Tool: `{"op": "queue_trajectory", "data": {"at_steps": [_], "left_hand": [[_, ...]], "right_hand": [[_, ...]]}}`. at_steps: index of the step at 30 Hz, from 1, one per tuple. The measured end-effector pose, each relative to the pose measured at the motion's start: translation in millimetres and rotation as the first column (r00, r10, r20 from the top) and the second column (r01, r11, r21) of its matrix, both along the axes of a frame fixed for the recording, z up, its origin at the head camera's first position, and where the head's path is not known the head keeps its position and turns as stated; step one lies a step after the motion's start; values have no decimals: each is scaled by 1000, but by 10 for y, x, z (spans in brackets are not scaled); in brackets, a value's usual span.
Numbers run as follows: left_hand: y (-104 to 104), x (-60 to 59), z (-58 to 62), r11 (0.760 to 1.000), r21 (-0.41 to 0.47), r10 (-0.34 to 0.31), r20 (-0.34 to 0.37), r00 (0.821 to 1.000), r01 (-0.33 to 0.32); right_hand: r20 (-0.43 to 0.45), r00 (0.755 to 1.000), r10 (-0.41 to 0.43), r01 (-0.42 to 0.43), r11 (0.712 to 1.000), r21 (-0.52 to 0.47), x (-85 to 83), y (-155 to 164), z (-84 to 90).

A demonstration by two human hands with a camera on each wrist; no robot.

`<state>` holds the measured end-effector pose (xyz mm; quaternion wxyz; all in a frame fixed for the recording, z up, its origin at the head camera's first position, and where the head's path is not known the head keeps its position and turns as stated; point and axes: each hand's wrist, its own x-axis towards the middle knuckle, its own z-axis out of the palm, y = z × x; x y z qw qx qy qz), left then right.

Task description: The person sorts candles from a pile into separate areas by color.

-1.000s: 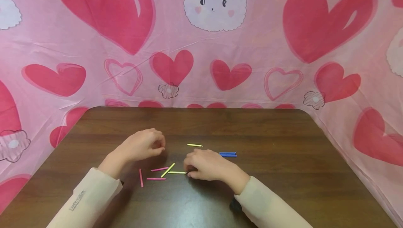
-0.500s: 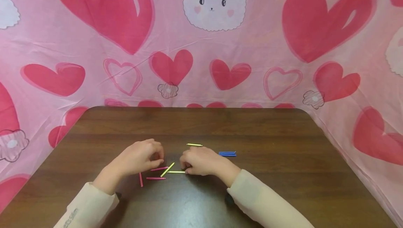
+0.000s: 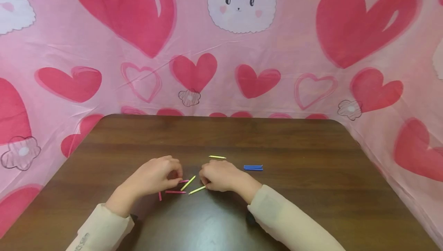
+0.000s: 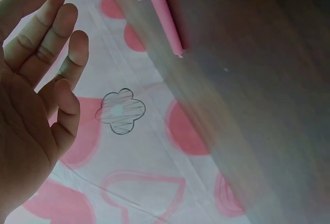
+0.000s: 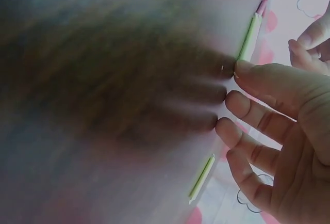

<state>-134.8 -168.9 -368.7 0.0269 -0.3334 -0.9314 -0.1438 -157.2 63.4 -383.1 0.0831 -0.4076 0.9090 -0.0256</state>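
My right hand (image 3: pixel 221 176) touches a yellow stick (image 3: pixel 197 190) with straight fingertips; my left hand (image 3: pixel 157 176), loosely open, hovers beside it. A careless nudge could scatter the pink sticks (image 3: pixel 175 192).

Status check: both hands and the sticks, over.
Left hand fingertips at a pink stick, no clear grip. Right hand open, fingertip on a yellow stick. Second yellow stick lies between the hands. Blue sticks apart, untouched.
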Motion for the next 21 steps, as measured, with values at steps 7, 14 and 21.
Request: {"op": "queue_trajectory", "data": {"at_steps": [7, 14, 21], "left_hand": [[4, 14, -8, 1000, -9, 1, 19, 1000, -1], [15, 2, -10, 1000, -12, -2, 18, 1000, 2], [39, -25, -25, 1000, -16, -13, 28, 1000, 13]], "right_hand": [[0, 1000, 1, -1, 1000, 5, 6, 30, 20], [7, 1000, 12, -12, 1000, -13, 17, 92, 59], [41, 999, -26, 28, 999, -47, -9, 218, 43]]}}
